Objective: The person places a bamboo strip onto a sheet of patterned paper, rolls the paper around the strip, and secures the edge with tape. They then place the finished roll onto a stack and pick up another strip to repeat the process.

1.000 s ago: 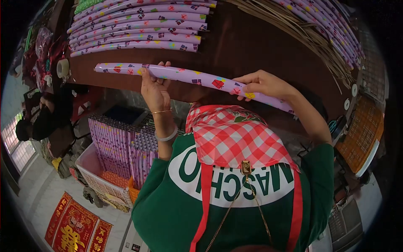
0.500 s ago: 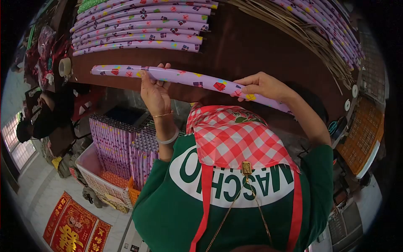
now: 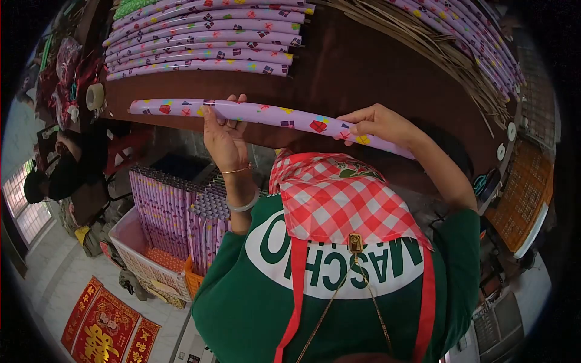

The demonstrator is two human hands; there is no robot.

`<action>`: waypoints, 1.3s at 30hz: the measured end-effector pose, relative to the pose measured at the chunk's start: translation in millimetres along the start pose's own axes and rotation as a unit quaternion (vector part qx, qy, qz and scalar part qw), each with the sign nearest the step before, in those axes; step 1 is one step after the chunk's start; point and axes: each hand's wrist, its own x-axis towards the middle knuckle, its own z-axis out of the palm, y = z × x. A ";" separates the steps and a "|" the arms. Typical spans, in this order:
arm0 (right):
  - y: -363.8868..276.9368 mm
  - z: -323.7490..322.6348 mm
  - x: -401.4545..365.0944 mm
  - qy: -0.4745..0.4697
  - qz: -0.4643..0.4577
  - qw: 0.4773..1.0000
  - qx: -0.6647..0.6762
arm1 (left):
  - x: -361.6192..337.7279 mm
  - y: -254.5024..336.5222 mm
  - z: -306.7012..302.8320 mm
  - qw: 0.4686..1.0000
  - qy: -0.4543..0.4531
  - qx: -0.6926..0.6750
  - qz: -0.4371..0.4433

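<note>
A lilac roll of wrapping paper, printed with small gift boxes and bows, is held crosswise above the near side of the brown table. My left hand is closed round its left part, thumb on the near side and fingertips showing beyond the far side. Toward the right end, my right hand grips the roll with thumb and fingers, and the wrist covers part of it. The roll's left end sticks out past my left hand. Beyond it lies a row of matching rolls.
Long brown strips and more lilac rolls lie at the far right. A tape roll sits at the left edge, scissors at the right. Below left stands a crate packed with rolls. A person is at far left.
The roll has tipped slightly, its left end coming a little nearer to me. My left hand moved with it; both hands keep their hold.
</note>
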 end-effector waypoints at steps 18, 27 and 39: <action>6.6 -4.6 3.6 0.003 -0.006 1.000 -0.018 | 1.1 -1.2 -3.0 1.000 0.005 -0.016 -0.005; 10.4 -6.3 8.1 -0.010 -0.010 0.999 -0.043 | -0.6 1.0 -3.1 1.000 0.000 -0.009 0.008; 1.0 -0.8 12.5 -0.003 -0.012 0.991 -0.130 | 3.5 0.2 -8.1 1.000 0.003 0.012 0.007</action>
